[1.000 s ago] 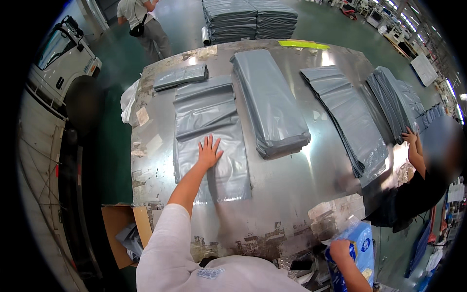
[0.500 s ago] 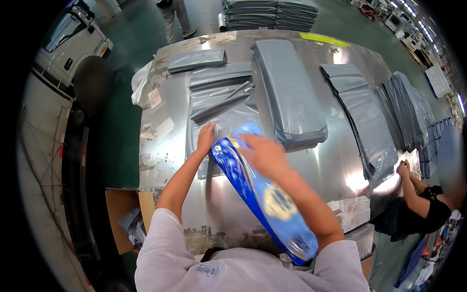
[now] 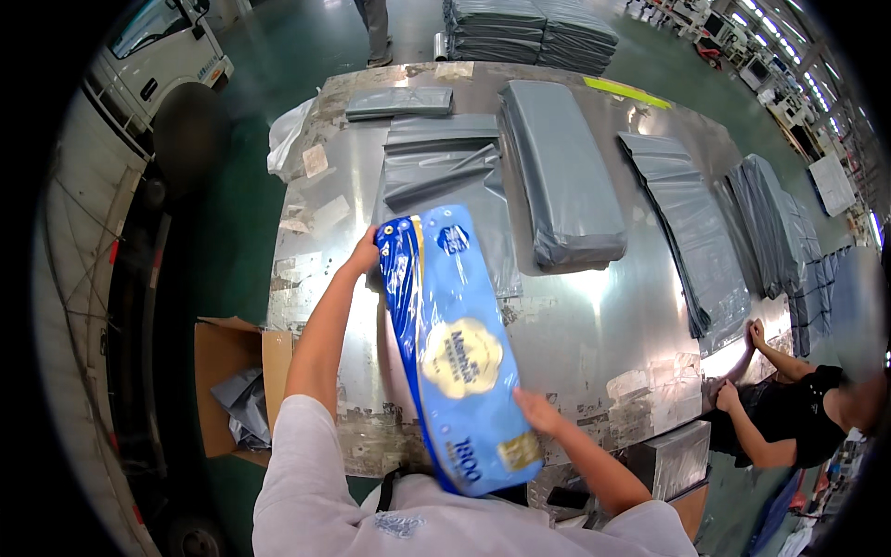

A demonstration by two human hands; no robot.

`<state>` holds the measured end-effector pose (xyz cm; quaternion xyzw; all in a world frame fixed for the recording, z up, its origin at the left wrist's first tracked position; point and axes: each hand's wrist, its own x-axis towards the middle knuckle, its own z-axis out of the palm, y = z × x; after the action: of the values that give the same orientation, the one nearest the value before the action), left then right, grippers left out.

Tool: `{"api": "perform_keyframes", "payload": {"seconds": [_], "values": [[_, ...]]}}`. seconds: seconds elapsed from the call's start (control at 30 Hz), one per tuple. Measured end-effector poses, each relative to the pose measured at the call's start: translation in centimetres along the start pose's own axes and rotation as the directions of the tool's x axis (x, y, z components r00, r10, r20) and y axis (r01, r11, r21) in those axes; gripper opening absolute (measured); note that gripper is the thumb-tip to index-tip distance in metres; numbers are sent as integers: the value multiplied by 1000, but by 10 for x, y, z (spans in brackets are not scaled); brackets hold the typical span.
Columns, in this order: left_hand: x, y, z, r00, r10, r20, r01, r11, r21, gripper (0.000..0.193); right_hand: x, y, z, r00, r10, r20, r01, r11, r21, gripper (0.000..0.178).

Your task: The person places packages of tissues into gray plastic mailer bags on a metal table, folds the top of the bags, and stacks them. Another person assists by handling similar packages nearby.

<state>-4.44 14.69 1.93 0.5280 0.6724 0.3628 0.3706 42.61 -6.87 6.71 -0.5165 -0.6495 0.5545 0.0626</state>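
A long blue plastic-wrapped tissue pack [image 3: 464, 297] with a cream label lies lengthwise before me, its near end close to my shirt. My left hand [image 3: 368, 251] grips its far left edge, with most of the fingers hidden behind the pack. Against the right side, near the lower end, my right hand [image 3: 538, 410] holds the pack; some of its fingers are out of sight. Just beyond the pack, a grey plastic bag [image 3: 445, 176] is spread out with creased folds, partly covered by the pack.
On the metal table [image 3: 594, 371] are a large grey wrapped bundle [image 3: 566, 176], a small folded grey packet [image 3: 399, 102] and grey bags [image 3: 687, 213] at right. A co-worker [image 3: 789, 408] stands at the right edge. An open carton [image 3: 223, 371] sits at left.
The tissue pack has turned from slanted to nearly lengthwise, its label face now toward me. My right hand has moved from its far end to its near right side. My left hand has shifted slightly left.
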Motion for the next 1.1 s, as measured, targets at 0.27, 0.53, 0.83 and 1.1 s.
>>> {"api": "perform_keyframes", "payload": {"seconds": [0.27, 0.53, 0.83, 1.1], "values": [[-77, 28, 41, 979, 64, 196, -55, 997, -52, 43, 154, -44, -90, 632, -680, -373, 328, 670, -666, 13], [-105, 45, 59, 968, 23, 249, 25, 982, -187, 48, 282, -74, -111, 897, -390, 205, 349, 343, -872, 17], [-54, 18, 61, 950, 305, -70, -184, 723, 666, 18, 282, -69, -114, 821, -473, -320, 271, 816, -511, 10], [-92, 26, 69, 890, 449, -79, -331, 755, 566, 46, 237, -41, -96, 728, -439, -526, 446, 887, -124, 8]]}}
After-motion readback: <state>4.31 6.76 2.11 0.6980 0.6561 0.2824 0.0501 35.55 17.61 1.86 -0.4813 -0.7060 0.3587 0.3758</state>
